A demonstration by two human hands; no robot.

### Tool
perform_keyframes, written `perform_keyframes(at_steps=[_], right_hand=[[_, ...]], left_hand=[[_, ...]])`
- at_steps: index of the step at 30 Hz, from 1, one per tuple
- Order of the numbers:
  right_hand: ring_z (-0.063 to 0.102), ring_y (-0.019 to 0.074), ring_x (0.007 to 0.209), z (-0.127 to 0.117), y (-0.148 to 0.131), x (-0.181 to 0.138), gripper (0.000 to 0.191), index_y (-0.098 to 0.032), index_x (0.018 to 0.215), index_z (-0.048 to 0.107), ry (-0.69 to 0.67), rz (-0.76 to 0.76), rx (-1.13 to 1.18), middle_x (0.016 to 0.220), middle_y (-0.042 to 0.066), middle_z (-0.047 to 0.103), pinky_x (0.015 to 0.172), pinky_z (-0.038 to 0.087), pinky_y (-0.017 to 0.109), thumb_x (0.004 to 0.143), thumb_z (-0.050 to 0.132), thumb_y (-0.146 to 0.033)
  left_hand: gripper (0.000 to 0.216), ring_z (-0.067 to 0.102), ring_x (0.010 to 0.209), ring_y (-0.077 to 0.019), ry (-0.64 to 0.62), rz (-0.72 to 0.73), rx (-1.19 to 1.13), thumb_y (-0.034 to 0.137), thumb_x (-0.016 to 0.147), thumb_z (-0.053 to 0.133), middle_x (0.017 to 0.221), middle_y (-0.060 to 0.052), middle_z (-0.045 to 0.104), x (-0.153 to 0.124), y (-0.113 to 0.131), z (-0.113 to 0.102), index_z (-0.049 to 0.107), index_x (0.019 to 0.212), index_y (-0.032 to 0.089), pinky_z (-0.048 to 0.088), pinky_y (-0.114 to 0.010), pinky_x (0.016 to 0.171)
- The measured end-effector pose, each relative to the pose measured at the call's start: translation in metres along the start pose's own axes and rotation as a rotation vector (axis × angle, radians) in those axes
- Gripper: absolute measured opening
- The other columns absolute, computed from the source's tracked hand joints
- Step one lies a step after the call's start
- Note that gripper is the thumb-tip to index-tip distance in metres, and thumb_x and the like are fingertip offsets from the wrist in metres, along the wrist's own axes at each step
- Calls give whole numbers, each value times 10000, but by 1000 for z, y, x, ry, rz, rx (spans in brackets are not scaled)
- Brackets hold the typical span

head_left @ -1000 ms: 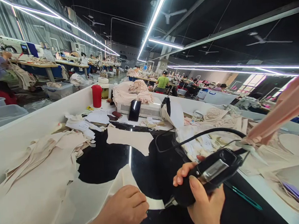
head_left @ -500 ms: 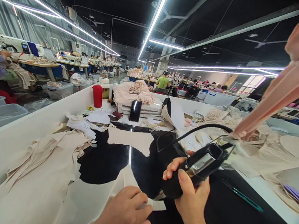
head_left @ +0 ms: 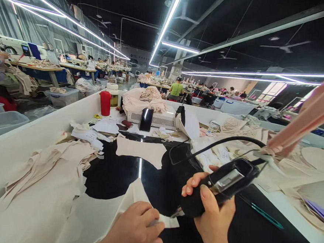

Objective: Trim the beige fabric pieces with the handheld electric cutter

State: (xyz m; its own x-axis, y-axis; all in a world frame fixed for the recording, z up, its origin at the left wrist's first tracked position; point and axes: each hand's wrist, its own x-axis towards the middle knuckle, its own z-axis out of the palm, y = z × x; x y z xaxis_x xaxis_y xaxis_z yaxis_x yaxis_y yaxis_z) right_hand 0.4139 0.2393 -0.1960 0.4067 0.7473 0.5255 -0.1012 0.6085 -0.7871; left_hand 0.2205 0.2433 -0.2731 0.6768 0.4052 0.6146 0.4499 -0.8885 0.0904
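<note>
My right hand (head_left: 212, 210) is wrapped round a black corded hand tool (head_left: 224, 183) with a silver panel on its body. The tool's metal tip (head_left: 178, 212) points left, by the end of a narrow cream strip. My left hand (head_left: 136, 227) is closed over the folded edge of a cream fabric piece (head_left: 134, 195), fingers curled and the strip end showing past them. A pink fabric strap (head_left: 303, 119) is tied at the tool's rear, beside its black cable (head_left: 221, 140). Beneath lies a glossy black work surface (head_left: 113, 180).
Cream fabric pieces (head_left: 36, 189) cover the left side; another cut piece (head_left: 141, 149) lies ahead. Teal tweezers (head_left: 264, 210) rest at the right. Toward the back are a phone (head_left: 146, 119), a red flask (head_left: 105, 103) and a white box (head_left: 162, 119) bearing fabric.
My right hand has shifted the tool a little to the right, and the pink strap has moved right and lower with it. My left hand stays almost in place on the fabric.
</note>
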Motion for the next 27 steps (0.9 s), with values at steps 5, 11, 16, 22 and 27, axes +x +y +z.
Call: perform_keyframes(at_steps=[5, 11, 16, 22, 27], right_hand=[[645, 140, 634, -7, 1, -1, 348, -327, 1275, 564, 6, 2, -20, 840, -35, 654, 596, 607, 309, 978, 734, -261], [640, 139, 627, -7, 3, -3, 374, -324, 1280, 559, 34, 4, -22, 843, -38, 650, 594, 603, 313, 964, 756, -283], [639, 133, 609, -6, 4, -1, 354, -327, 1273, 561, 42, 24, -60, 833, -43, 656, 586, 601, 309, 974, 746, -283], [644, 137, 609, -1, -4, -5, 338, -336, 1291, 566, -24, 16, 32, 819, -43, 659, 573, 604, 302, 994, 713, -268], [650, 135, 626, 2, -4, -14, 351, -343, 1320, 561, -64, 24, 52, 841, -37, 656, 587, 610, 302, 1005, 708, -288]], left_hand=[[187, 652, 923, -159, 17, 17, -18, 333, 988, 785, 998, 27, 718, 2, -1, 0, 651, 1048, 217, 550, -243, 861], [198, 641, 941, -173, 1, 20, -26, 372, 998, 764, 1009, 19, 708, -7, -7, 16, 638, 1058, 232, 558, -272, 887], [239, 640, 957, -168, -15, 15, -49, 347, 956, 820, 1025, 23, 706, -4, -5, 3, 648, 1072, 230, 554, -256, 885], [295, 643, 973, -169, -11, -1, -37, 383, 916, 861, 1040, 37, 712, -3, -4, 7, 649, 1062, 238, 555, -253, 876], [213, 645, 960, -168, 3, 25, -20, 367, 987, 777, 1006, 14, 705, -9, -8, 19, 640, 1071, 227, 549, -269, 894]])
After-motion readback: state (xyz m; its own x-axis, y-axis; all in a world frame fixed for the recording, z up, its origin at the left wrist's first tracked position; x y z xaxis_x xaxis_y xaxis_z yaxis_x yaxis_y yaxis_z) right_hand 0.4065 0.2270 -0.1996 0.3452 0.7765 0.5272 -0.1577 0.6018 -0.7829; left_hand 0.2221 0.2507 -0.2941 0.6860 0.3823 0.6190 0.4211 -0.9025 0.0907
